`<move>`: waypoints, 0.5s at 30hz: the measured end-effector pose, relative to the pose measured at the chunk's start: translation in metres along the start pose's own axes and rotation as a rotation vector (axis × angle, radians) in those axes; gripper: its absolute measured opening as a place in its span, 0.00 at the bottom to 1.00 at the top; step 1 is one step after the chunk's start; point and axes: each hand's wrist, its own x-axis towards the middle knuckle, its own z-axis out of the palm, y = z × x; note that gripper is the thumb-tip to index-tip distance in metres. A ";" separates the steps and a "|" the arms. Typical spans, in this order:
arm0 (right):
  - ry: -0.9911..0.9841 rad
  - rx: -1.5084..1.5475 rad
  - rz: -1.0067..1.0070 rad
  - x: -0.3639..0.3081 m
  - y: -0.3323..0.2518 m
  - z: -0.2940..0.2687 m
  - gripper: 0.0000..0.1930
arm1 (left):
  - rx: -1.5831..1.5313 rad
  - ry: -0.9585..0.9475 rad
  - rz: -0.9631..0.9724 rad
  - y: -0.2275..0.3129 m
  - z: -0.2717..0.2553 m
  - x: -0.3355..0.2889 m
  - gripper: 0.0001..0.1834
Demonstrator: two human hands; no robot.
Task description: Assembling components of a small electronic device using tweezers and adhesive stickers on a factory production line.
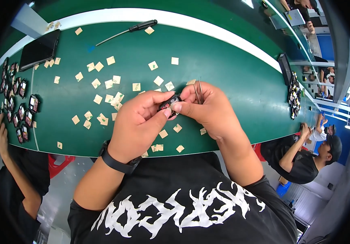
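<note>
Between my two hands is a small black electronic device (167, 105), its inner parts partly showing. My left hand (136, 122) is closed on its left side, thumb on top. My right hand (209, 107) pinches the other edge with thumb and forefinger. A pair of metal tweezers (200, 90) is also tucked in my right hand, tips pointing up and away from the device. Around both hands, small square cream paper pieces (136, 87) with green print lie scattered on the green table (244, 93). My fingers hide much of the device.
A screwdriver (138, 27) lies along the far side. At the left stand a black tablet-like panel (41, 49) and many similar black devices (33, 103), with a co-worker's hand (0, 129) beside them. More devices (294, 95) are heaped at the right, near another seated person (301, 158).
</note>
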 end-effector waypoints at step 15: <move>0.406 -0.149 -0.295 -0.045 0.046 -0.117 0.05 | 0.135 0.316 0.109 0.057 -0.023 -0.052 0.16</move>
